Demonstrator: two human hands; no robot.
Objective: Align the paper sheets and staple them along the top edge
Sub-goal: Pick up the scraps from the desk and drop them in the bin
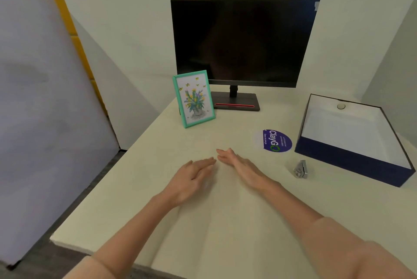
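Observation:
My left hand [191,177] and my right hand [239,165] hover flat over the middle of the cream desk [225,222], palms down, fingers stretched and nearly touching at the tips; neither holds anything. A small silver stapler [300,169] stands on the desk to the right of my right hand. White paper sheets [347,134] seem to lie inside the open dark-blue box [352,161] at the right; their edges are hard to tell from the box's white lining.
A dark monitor [244,41] on its stand sits at the back. A teal picture frame [194,98] leans in front of it. A purple round sticker [276,141] lies on the desk. A large white board [45,109] leans at the left, past the desk edge.

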